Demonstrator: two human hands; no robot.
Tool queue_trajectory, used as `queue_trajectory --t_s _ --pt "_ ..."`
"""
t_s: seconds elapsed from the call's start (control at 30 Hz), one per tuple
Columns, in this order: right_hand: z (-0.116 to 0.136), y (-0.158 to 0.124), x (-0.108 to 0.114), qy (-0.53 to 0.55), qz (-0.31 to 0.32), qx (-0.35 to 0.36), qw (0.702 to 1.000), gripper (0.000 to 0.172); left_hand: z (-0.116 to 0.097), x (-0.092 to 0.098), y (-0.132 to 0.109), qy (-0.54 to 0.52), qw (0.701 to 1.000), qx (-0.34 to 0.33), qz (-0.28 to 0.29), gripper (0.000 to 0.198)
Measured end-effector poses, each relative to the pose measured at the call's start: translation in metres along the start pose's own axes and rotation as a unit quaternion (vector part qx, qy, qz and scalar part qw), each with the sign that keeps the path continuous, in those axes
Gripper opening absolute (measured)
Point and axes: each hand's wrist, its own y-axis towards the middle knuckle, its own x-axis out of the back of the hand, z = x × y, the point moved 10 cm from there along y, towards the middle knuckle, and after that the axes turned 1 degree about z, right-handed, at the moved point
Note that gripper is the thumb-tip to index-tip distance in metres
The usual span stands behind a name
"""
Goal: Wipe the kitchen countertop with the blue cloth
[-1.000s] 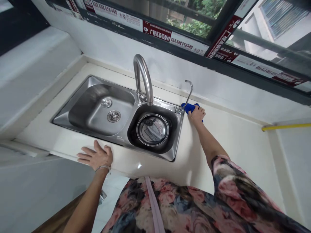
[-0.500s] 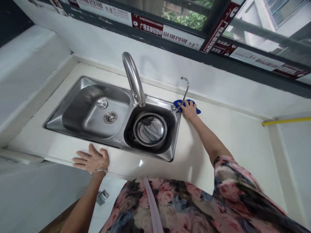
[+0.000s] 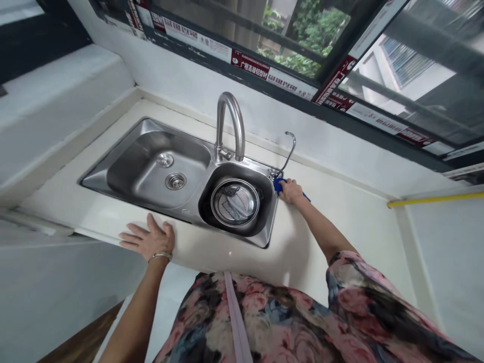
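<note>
My right hand (image 3: 291,191) presses a blue cloth (image 3: 279,185) against the right rim of the steel double sink (image 3: 176,210), its fingers closed round the cloth. Just behind that hand rises a thin chrome spout (image 3: 293,146). My left hand (image 3: 152,239) lies flat at the counter's front edge, fingers spread, holding nothing. In the right basin sits a round steel strainer (image 3: 236,202) with a dark, crumpled thing and a greyish strip in it; I cannot make out what they are.
A tall curved faucet (image 3: 236,121) stands between the two basins. The left basin has a drain (image 3: 176,181) and a loose round metal piece (image 3: 165,159). White counter (image 3: 328,217) extends rightward to a yellow pipe (image 3: 434,200) at the wall. A dark-framed window (image 3: 287,96) lies behind.
My right hand has moved with the blue cloth from behind the thin spout's base toward me, along the sink's right rim. My left hand stays flat on the counter edge. The view has shifted.
</note>
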Motion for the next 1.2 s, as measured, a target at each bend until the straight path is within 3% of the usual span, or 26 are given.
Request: queue_trajectory --t_s 0.33,0.5,0.63,0.77,0.9,1.03,1.13,1.2 --pt "0.049 -0.102 -0.046 -0.003 0.028 0.087 0.996 0.054 0.004 -0.001 -0.002 -0.062 0.996 -0.060 -0.006 0.071" --pt "0.051 -0.123 -0.059 0.001 -0.005 0.118 0.993 0.057 0.015 -0.003 0.016 -0.062 0.994 -0.036 0.076 0.072" --pt "0.028 -0.098 -0.050 0.016 -0.067 0.079 0.994 0.054 0.012 -0.001 0.023 -0.035 0.995 -0.044 0.080 0.068" --pt "0.000 -0.054 -0.033 0.051 -0.122 0.034 0.991 0.051 0.009 -0.001 0.019 -0.011 0.999 -0.041 0.033 0.066" --pt "-0.039 -0.014 -0.017 0.090 -0.173 -0.061 0.979 0.049 0.003 0.000 0.015 0.002 0.998 -0.061 0.008 0.063" --pt "-0.063 0.022 -0.006 0.103 -0.177 -0.115 0.972 0.048 0.001 0.001 0.015 0.032 0.998 -0.053 0.011 0.063" --pt "-0.067 0.049 0.003 0.110 -0.174 -0.126 0.970 0.048 -0.003 0.006 0.017 0.060 0.997 -0.055 -0.005 0.064" --pt "-0.068 0.063 0.011 0.117 -0.180 -0.135 0.967 0.048 -0.004 0.003 0.019 0.089 0.994 -0.056 0.023 0.068"
